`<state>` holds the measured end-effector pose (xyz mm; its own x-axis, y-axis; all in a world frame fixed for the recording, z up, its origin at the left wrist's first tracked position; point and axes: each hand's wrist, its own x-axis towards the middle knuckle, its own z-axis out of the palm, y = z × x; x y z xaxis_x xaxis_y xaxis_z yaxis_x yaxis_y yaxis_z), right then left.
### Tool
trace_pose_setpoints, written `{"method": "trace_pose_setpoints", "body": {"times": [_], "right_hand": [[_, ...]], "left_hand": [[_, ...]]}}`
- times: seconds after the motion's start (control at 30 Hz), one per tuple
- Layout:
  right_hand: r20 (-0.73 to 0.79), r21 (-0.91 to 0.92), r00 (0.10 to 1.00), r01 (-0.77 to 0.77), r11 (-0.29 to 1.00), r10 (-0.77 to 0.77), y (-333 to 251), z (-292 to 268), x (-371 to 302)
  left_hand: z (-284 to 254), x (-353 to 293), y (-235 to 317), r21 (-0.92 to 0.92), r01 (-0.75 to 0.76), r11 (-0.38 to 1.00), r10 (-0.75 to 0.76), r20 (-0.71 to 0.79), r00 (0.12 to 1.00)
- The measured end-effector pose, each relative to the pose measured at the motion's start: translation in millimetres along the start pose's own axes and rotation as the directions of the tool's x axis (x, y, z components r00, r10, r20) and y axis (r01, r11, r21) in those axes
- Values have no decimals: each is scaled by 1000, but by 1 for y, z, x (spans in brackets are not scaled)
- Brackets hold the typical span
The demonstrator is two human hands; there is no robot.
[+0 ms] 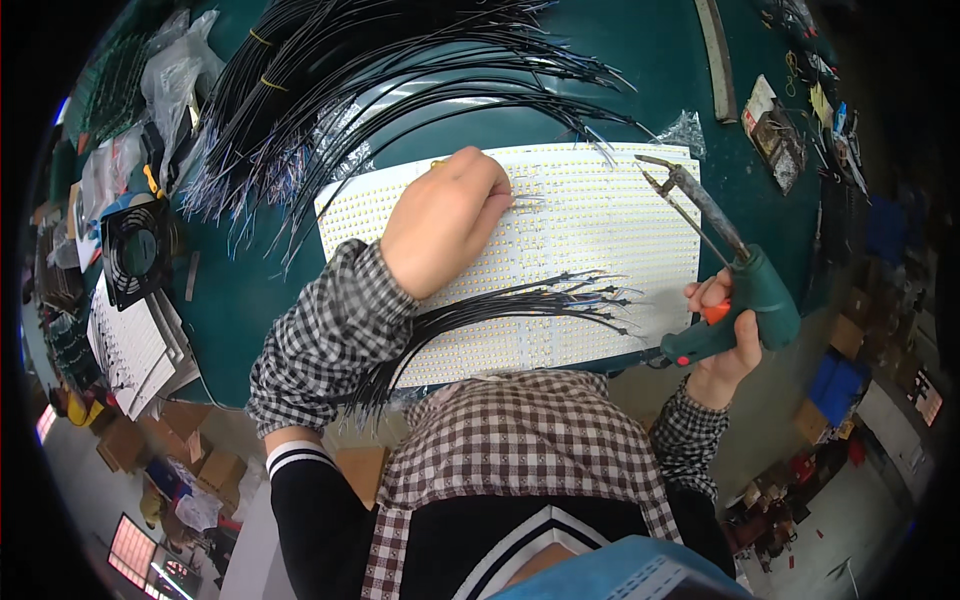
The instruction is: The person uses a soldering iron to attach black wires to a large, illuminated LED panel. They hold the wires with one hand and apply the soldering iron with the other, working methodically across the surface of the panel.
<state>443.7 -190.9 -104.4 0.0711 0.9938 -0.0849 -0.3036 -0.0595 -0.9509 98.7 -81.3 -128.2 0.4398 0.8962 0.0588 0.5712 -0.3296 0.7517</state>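
In front of me lies a white LED board panel (620, 220) covered in rows of small yellowish dots. My left hand (447, 222) is over its left half, thumb and fingers pinched together. A thin wire end (527, 201) pokes out from the fingertips, close to the board; the rest is hidden by the hand. My right hand (728, 335) grips a green soldering gun (765, 300) with a red trigger at the board's right edge. Its tip (650, 162) is above the upper right of the panel. A bunch of black cables (500, 308) rests across the panel's lower part.
A large bundle of black cables (330, 70) with stripped ends fills the table's back left. A black fan (135, 250) and white panels (140, 345) are at the left edge. Back right are a metal strip (716, 60) and a stained box (775, 135).
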Motion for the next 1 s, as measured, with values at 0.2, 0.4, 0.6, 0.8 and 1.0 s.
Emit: {"method": "trace_pose_setpoints", "body": {"times": [0.2,0.4,0.6,0.8,1.0], "right_hand": [[0,-26,1000,-17,1000,17,6,22,2],[6,-61,999,-31,998,31,15,32,-3],[28,-249,998,-50,967,59,12,40,-1],[-33,-338,998,-57,940,48,11,52,-4],[-55,-330,990,-142,933,131,8,57,-10]], "left_hand": [[4,9,-8,-131,142,981,-149,-46,988],[10,15,-8,-69,223,972,-225,-19,974],[10,17,-12,-113,166,980,-174,-60,983],[17,20,-13,-203,183,962,-206,-102,973],[14,19,-11,-366,236,900,-271,-45,962]]}}
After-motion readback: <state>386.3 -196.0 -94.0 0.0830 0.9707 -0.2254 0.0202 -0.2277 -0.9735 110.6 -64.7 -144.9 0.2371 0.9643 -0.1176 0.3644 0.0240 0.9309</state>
